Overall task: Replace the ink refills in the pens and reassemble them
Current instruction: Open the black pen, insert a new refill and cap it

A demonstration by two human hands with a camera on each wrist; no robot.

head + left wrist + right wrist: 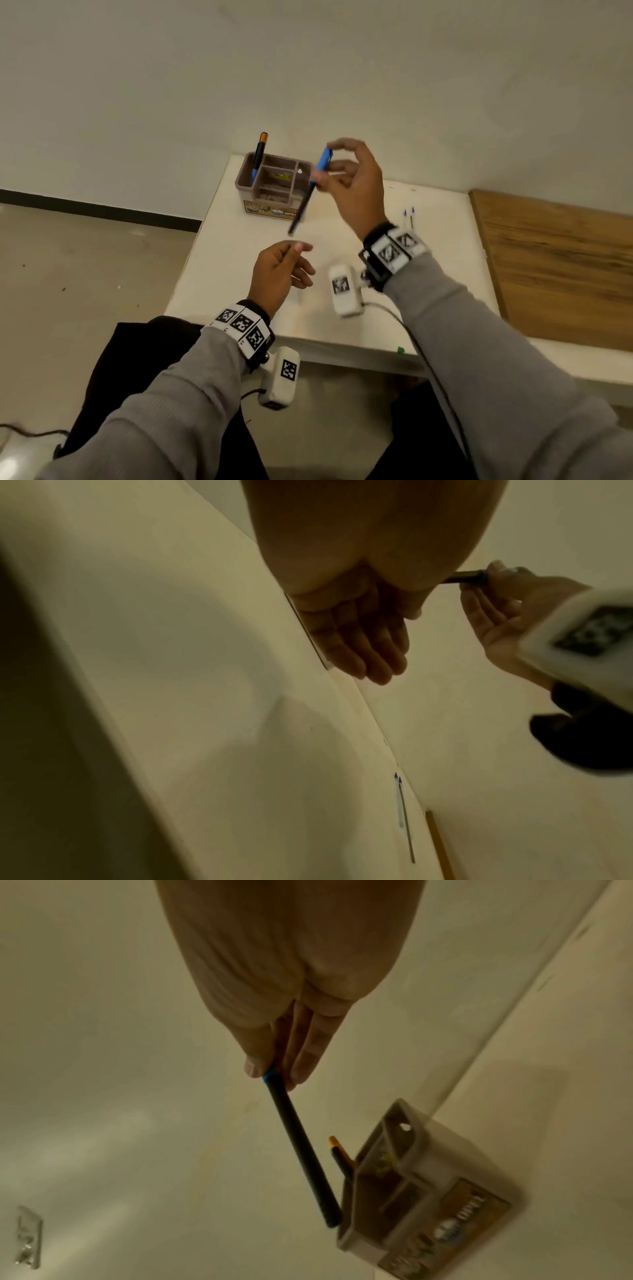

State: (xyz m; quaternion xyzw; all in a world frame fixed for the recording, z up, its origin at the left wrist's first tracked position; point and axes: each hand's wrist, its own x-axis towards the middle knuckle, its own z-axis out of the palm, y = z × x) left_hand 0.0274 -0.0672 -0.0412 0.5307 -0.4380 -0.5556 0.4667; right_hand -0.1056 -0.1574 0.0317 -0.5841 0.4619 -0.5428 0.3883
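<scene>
Left hand (281, 270) is hovering over the table's (239, 274) near-left edge, fingers loosely curled, holding nothing. Right hand (352, 185) is pinching the pen (305, 202) by its blue top, raised, tilted, overlapping the organizer (274, 186) at the far-left corner. A second pen (258, 159) is standing in it. Two refills (409, 217) are lying near the far edge.

Organizer box (274, 192) sits at the far left corner of the counter (239, 274), against the wall. One pen (259, 158) stands upright in its left compartment. Two refills (408, 217) lie side by side on the counter, right of the box, near the far edge. Right hand (356, 185) holds a pen (305, 198) above the counter just right of the box, tilted; left hand (281, 270) nearer, below it. Wooden board (555, 267) lies right of the counter.
</scene>
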